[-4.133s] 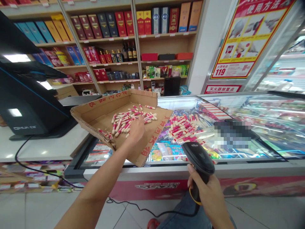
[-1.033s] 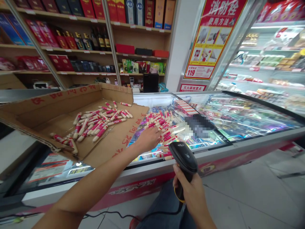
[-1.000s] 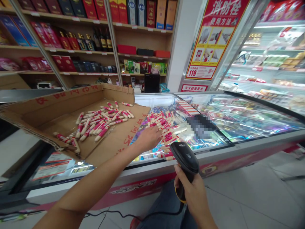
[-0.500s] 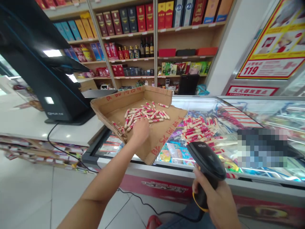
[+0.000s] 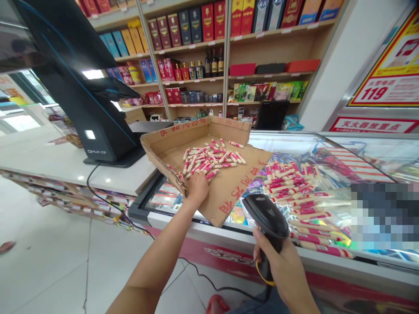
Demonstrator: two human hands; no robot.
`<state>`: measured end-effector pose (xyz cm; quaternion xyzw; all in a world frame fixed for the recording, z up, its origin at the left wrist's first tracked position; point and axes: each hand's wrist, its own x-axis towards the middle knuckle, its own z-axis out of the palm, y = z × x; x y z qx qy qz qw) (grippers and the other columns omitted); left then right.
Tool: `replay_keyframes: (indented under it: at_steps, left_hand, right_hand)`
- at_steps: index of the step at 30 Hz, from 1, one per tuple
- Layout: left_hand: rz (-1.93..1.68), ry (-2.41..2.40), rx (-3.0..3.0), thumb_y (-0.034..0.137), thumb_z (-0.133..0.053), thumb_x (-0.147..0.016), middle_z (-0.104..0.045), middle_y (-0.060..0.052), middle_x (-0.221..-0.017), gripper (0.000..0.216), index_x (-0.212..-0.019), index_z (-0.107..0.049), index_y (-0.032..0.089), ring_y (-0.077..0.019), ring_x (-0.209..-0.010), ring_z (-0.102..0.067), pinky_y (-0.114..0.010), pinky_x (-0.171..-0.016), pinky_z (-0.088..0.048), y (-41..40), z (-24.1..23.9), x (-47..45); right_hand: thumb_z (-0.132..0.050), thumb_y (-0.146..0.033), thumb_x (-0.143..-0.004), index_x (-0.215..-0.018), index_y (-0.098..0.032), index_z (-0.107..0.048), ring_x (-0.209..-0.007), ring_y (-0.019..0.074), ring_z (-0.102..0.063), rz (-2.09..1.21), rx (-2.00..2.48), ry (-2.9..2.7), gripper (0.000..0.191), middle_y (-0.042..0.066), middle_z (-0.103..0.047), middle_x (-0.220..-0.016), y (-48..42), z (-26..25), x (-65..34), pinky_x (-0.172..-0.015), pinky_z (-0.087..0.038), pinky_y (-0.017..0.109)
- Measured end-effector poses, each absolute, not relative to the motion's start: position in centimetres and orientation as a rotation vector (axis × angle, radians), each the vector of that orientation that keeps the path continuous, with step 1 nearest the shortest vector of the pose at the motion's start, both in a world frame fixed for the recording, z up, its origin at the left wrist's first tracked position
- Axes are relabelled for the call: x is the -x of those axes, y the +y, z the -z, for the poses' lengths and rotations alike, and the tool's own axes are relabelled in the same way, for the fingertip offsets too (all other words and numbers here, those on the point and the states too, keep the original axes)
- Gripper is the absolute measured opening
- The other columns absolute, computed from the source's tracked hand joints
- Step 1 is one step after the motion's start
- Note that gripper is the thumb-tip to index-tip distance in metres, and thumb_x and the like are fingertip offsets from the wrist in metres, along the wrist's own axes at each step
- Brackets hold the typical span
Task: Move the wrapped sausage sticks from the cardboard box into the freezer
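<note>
My left hand (image 5: 197, 187) reaches into a flattened cardboard box (image 5: 229, 127) at its near edge. Its fingers curl down among small red-and-white sausage sticks (image 5: 209, 159) that lie loose in the box; what the fingers hold is hidden. My right hand (image 5: 283, 266) is closed round the handle of a black barcode scanner (image 5: 269, 216), held low in front of the freezer with its head pointing up and left. A second heap of the same sausage sticks (image 5: 294, 185) lies on the glass freezer lid, right of the box.
The box rests across a white counter (image 5: 65, 168) and the glass-topped chest freezer (image 5: 327, 264). A black till screen (image 5: 81, 100) stands on the counter, its cable (image 5: 108, 205) hanging down. Shelves of boxed goods and bottles (image 5: 212, 43) line the back wall. The floor is tiled.
A second ago my left hand was at the sausage heap on the freezer lid; it has moved left into the box. The view has swung left. My right hand still grips the scanner.
</note>
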<state>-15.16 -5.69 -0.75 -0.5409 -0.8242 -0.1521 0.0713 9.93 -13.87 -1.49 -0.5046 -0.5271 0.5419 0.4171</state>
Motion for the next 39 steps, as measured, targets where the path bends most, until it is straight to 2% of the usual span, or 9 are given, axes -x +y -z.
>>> replay_keyframes:
  at_steps: [4, 8, 12, 17, 21, 27, 32, 39]
  left_hand:
    - [0.649, -2.525, 1.571, 0.018, -0.042, -0.091, -0.069, -0.018, -0.092, 0.021, -0.096, -0.061, 0.012, -0.0275, -0.089, -0.066, -0.036, -0.076, -0.050, -5.7, 1.1, 15.4]
    - [0.958, -2.471, 1.639, 0.025, -0.038, -0.094, -0.067, -0.013, -0.084, 0.021, -0.093, -0.057, 0.016, -0.0244, -0.082, -0.063, -0.035, -0.073, -0.049, -5.6, 1.1, 15.3]
    - [1.296, -2.317, 1.948, 0.029, -0.035, -0.097, -0.061, -0.007, -0.083, 0.023, -0.087, -0.052, 0.017, -0.0185, -0.080, -0.057, -0.032, -0.073, -0.046, -5.0, 0.5, 14.1]
    - [1.604, -2.179, 2.421, 0.035, -0.035, -0.097, -0.047, 0.002, -0.069, 0.028, -0.077, -0.045, 0.019, -0.0116, -0.065, -0.046, -0.024, -0.063, -0.041, -3.4, -1.8, 11.0]
    - [1.557, -2.099, 2.768, 0.031, -0.041, -0.093, -0.044, 0.003, -0.066, 0.020, -0.079, -0.048, 0.018, -0.0113, -0.060, -0.042, -0.024, -0.059, -0.038, -2.4, -4.1, 7.8]
    - [1.428, -1.853, 3.147, 0.032, -0.037, -0.094, -0.040, 0.002, -0.067, 0.025, -0.073, -0.042, 0.020, -0.0122, -0.062, -0.039, -0.026, -0.061, -0.037, -1.0, -3.4, 3.6]
    - [1.230, -1.734, 3.161, 0.036, -0.035, -0.096, -0.050, -0.002, -0.081, 0.025, -0.085, -0.047, 0.018, -0.0145, -0.076, -0.046, -0.028, -0.073, -0.042, -0.2, -0.6, 2.5]
    - [0.959, -1.642, 3.192, 0.041, -0.029, -0.100, -0.060, -0.007, -0.093, 0.033, -0.097, -0.052, 0.017, -0.0179, -0.086, -0.055, -0.033, -0.082, -0.047, -0.3, 0.7, 3.4]
  right_hand:
    - [-0.068, -0.059, -0.076, -0.073, -0.018, -0.059, -0.043, 0.0152, -0.054, -1.373, 1.268, -1.349, 0.042, -0.002, -0.058, -0.045, -13.7, 1.9, -10.2, -0.048, -0.044, 0.026]
    - [-0.068, -0.060, -0.076, -0.070, -0.019, -0.059, -0.042, 0.0153, -0.054, -1.414, 1.272, -1.367, 0.043, -0.001, -0.058, -0.045, -13.6, 2.1, -10.6, -0.045, -0.044, 0.026]
    - [-0.068, -0.060, -0.075, -0.066, -0.019, -0.060, -0.042, 0.0155, -0.053, -1.375, 1.283, -1.340, 0.043, -0.001, -0.057, -0.044, -13.9, 1.4, -11.2, -0.043, -0.044, 0.025]
    - [-0.068, -0.057, -0.076, -0.062, -0.019, -0.061, -0.042, 0.0140, -0.054, -1.281, 1.291, -1.308, 0.042, -0.001, -0.057, -0.043, -13.9, 0.7, -12.7, -0.045, -0.043, 0.024]
    - [-0.067, -0.056, -0.079, -0.055, -0.018, -0.060, -0.043, 0.0134, -0.054, -1.216, 1.314, -1.302, 0.046, 0.000, -0.057, -0.045, -13.5, 0.7, -14.2, -0.047, -0.043, 0.024]
    - [-0.068, -0.054, -0.079, -0.078, -0.017, -0.067, -0.046, 0.0146, -0.053, -1.206, 1.331, -1.206, 0.037, -0.002, -0.058, -0.046, -13.6, 0.7, -15.4, -0.049, -0.043, 0.025]
    - [-0.070, -0.055, -0.076, -0.069, -0.017, -0.065, -0.044, 0.0143, -0.053, -1.144, 1.417, -1.108, 0.038, -0.002, -0.056, -0.044, -14.1, 0.7, -15.7, -0.046, -0.042, 0.024]
    - [-0.067, -0.055, -0.078, -0.079, -0.016, -0.067, -0.043, 0.0145, -0.051, -1.098, 1.437, -1.086, 0.039, -0.002, -0.056, -0.045, -14.0, 2.1, -15.7, -0.046, -0.042, 0.026]
